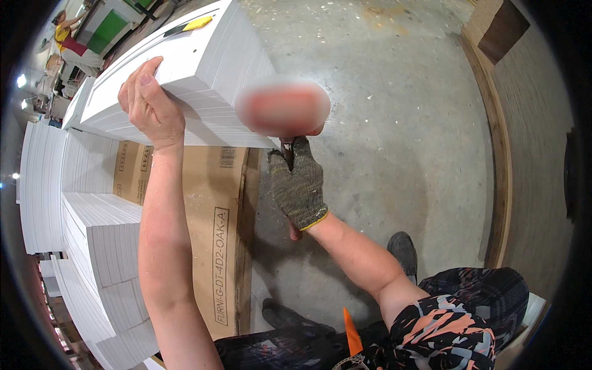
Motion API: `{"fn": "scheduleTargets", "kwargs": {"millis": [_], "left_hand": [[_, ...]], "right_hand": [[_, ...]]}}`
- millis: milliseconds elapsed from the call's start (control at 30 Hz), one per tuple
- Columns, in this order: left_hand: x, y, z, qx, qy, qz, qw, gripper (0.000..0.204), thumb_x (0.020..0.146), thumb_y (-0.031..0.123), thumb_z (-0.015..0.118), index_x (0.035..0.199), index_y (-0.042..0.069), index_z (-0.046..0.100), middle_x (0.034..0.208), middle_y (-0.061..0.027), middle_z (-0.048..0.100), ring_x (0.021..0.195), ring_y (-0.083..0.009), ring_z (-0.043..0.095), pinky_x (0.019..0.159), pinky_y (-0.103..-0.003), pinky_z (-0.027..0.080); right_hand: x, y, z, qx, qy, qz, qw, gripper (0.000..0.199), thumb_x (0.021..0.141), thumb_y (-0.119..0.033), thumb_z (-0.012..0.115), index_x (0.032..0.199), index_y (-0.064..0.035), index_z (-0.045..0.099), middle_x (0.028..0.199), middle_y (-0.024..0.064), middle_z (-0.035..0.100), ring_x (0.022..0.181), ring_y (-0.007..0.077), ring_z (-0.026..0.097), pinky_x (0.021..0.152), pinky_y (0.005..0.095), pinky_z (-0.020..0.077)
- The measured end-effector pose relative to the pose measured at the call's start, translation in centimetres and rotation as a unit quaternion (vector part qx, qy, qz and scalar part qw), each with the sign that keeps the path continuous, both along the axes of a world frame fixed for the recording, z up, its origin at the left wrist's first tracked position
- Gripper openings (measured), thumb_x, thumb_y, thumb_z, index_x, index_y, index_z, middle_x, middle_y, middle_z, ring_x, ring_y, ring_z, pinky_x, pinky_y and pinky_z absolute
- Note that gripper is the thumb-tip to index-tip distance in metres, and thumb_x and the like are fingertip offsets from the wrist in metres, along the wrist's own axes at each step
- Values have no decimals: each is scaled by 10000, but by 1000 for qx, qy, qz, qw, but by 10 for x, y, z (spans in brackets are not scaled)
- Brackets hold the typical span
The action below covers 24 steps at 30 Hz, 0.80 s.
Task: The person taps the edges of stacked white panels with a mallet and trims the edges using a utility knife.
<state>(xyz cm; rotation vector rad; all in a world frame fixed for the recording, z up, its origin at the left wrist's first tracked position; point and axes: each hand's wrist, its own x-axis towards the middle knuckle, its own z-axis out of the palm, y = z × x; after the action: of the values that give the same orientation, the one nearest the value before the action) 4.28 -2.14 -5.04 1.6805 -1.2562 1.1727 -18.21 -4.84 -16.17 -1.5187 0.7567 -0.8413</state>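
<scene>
My left hand [155,108], bare, lies with its fingers stretched out on the near corner of a tall stack of white panels [237,74]. My right hand [299,185] wears a grey knitted glove with a yellow cuff edge. Its fingers are wrapped round the handle of a mallet [283,110] whose reddish head is blurred. That head is at the stack's right side; whether it touches the panels I cannot tell. On the top panel, beyond my left hand, lies a yellow-and-black hand tool [196,24].
Below the stack is a brown cardboard sheet [185,203]. More white panel stacks [114,246] stand on the left. A wooden-edged board [493,154] runs along the right. Another person [65,37] is at the far left, near a green-and-white machine [111,28].
</scene>
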Motion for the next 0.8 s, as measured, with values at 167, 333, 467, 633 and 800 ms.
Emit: {"fn": "scheduleTargets", "kwargs": {"millis": [167, 333, 467, 633, 800], "left_hand": [[-3, -1, 1, 3, 8, -7, 1000, 499, 1072, 296, 295, 1007, 69, 735, 1018, -51, 725, 1057, -192, 599, 1028, -345, 336], [0, 1, 1, 15, 6, 9, 1000, 509, 1070, 294, 281, 1022, 61, 731, 1046, -60, 724, 1071, -203, 602, 1032, -346, 340], [-1, 4, 1, 38, 7, 26, 999, 525, 1064, 285, 256, 1057, 46, 724, 1091, -71, 719, 1094, -226, 594, 1039, -352, 349], [-4, -1, 0, 2, 20, 11, 1000, 504, 1062, 290, 298, 1013, 50, 738, 1041, -57, 731, 1075, -194, 601, 1039, -342, 332], [-2, 1, -1, 11, 12, 12, 1000, 514, 1059, 296, 290, 1019, 43, 736, 1043, -59, 731, 1070, -196, 603, 1036, -341, 334]], "right_hand": [[0, 3, -5, 66, 6, -55, 996, 404, 934, -126, 541, 1316, -3, 497, 1260, 260, 570, 1102, 454, 560, 924, 456, 470], [1, 2, -7, 13, 63, -18, 998, 420, 933, -160, 565, 1317, -7, 491, 1151, 253, 600, 996, 417, 601, 867, 444, 492], [0, -3, -11, 79, 35, -51, 995, 443, 949, -185, 544, 1350, -4, 490, 1157, 271, 627, 1046, 455, 609, 901, 468, 493], [0, 4, -18, 51, 75, -52, 995, 455, 934, -204, 582, 1337, -12, 500, 1070, 270, 653, 997, 440, 632, 867, 472, 502], [-4, 1, -20, 92, 48, -78, 991, 412, 946, -196, 560, 1320, -28, 516, 1050, 265, 657, 958, 424, 647, 843, 470, 507]]}}
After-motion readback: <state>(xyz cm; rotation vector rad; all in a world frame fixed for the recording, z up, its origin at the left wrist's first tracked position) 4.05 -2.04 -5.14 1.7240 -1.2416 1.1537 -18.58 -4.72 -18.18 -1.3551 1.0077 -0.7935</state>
